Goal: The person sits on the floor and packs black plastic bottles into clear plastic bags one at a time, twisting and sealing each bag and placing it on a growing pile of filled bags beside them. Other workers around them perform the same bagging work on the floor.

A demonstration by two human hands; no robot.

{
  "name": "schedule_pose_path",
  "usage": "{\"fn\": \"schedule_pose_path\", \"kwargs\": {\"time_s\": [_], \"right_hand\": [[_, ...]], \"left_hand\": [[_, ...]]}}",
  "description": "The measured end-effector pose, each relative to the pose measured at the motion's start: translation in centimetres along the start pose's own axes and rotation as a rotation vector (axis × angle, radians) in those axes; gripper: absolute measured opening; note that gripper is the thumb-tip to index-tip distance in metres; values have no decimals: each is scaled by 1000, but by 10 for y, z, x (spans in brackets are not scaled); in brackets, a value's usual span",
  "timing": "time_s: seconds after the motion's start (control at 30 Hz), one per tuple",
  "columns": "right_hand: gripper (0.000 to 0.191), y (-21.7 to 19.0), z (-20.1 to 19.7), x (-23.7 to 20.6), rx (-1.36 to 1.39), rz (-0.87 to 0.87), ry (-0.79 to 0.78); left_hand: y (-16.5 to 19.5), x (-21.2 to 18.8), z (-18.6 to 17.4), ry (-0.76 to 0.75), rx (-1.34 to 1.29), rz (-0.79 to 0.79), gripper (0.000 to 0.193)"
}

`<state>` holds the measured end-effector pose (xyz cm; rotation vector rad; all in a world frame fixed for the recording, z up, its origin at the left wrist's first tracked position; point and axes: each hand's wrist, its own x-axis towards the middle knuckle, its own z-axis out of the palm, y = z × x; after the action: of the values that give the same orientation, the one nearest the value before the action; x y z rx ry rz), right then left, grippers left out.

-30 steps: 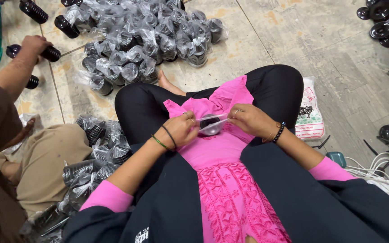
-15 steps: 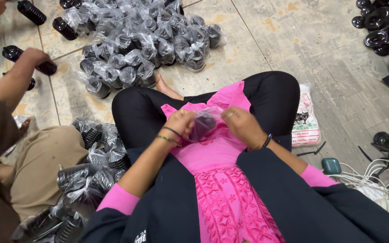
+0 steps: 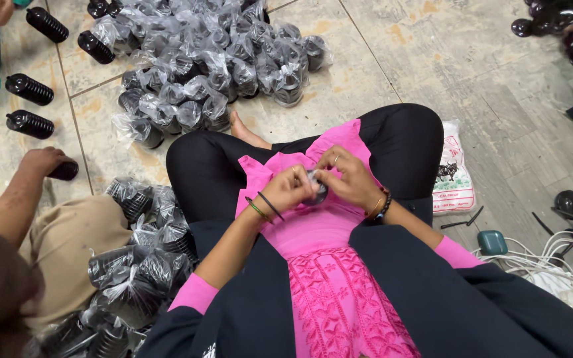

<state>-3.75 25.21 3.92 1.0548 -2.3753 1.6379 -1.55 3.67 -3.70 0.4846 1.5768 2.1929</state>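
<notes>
Hands meet over the lap of a person seated cross-legged on the tiled floor (image 3: 432, 59). The left hand (image 3: 291, 189) and right hand (image 3: 346, 178) press together around a small dark part in a clear plastic bag (image 3: 316, 190), each grip closed on it from its own side; the part is mostly hidden by the fingers, so its shape is hard to make out, though it looks like the bagged pieces lying around. It sits just above the pink garment (image 3: 326, 232), between the two black-clad knees.

Ahead of the knees lies a heap of bagged black parts (image 3: 213, 59), and a second heap of bagged parts (image 3: 134, 265) rests beside the left thigh. Unbagged ribbed black cylinders (image 3: 29, 89) lie well apart to the left, where another person's hand (image 3: 42, 162) rests on one cylinder (image 3: 65, 171). A printed white bag (image 3: 453, 174) lies just beside the right knee, with white cables (image 3: 552, 258) near it.
</notes>
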Motion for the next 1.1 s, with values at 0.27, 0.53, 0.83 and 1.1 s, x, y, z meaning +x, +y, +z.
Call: {"fn": "schedule_pose_path", "kwargs": {"time_s": [0.27,0.53,0.83,1.1], "right_hand": [[13,30,30,-18,-40,-94,8],[24,40,28,-7,452,348,-8],[33,24,6,6,215,51,-359],[14,48,20,8,151,37,-317]], "left_hand": [[35,-1,-8,-83,73,-105,17],[13,-9,18,368,478,-13,22],[13,-15,-1,183,371,84,14],[35,-28,30,445,1100,392,17]]}}
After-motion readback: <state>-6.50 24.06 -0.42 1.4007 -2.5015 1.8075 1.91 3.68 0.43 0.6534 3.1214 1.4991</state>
